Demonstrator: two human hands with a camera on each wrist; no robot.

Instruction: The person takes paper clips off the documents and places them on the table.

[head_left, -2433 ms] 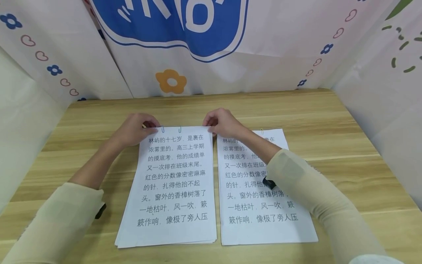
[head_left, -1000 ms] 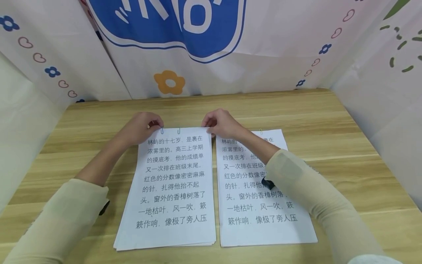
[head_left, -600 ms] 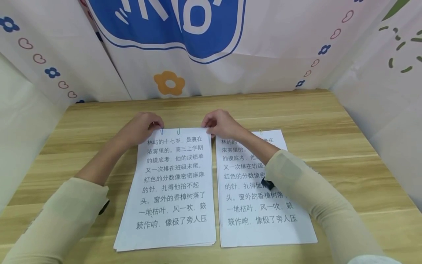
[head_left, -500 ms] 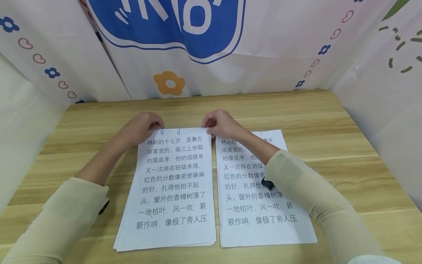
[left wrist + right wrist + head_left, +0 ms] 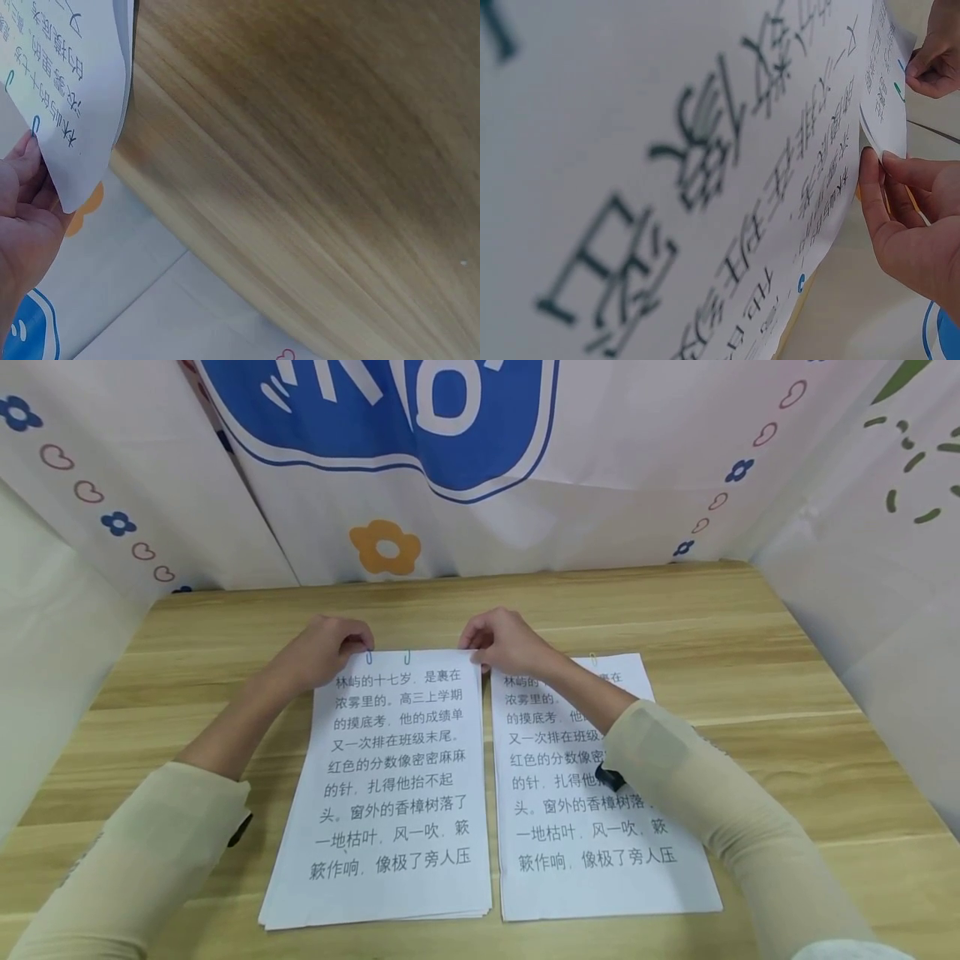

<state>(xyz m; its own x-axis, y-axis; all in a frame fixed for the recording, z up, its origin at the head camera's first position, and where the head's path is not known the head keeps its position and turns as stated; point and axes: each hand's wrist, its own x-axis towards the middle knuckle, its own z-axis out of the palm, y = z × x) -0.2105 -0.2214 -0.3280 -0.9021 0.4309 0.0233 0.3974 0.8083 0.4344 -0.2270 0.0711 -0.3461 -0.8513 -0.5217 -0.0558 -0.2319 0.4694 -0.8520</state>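
Observation:
A stack of white printed paper sheets (image 5: pixel 397 893) lies left of centre, with a blue paper clip (image 5: pixel 368 657) and a green paper clip (image 5: pixel 407 657) on its top edge. My left hand (image 5: pixel 318 652) pinches the end of the blue clip at that edge. The left wrist view shows its thumb tip against the blue clip (image 5: pixel 35 125). At the stack's top right corner, my right hand (image 5: pixel 510 641) pinches the sheets. Its thumb and index finger grip the paper corner in the right wrist view, where the green clip (image 5: pixel 899 91) also shows.
A second printed stack (image 5: pixel 600 889) lies just to the right, partly under my right forearm, with a yellow paper clip (image 5: pixel 592 658) on top. Another blue clip (image 5: pixel 802 283) shows on it. White printed cloth (image 5: pixel 615 518) hangs behind the wooden table (image 5: pixel 787 693).
My left hand has shifted slightly right along the top edge, from beside the blue clip to the clip itself. The right hand keeps its hold on the corner.

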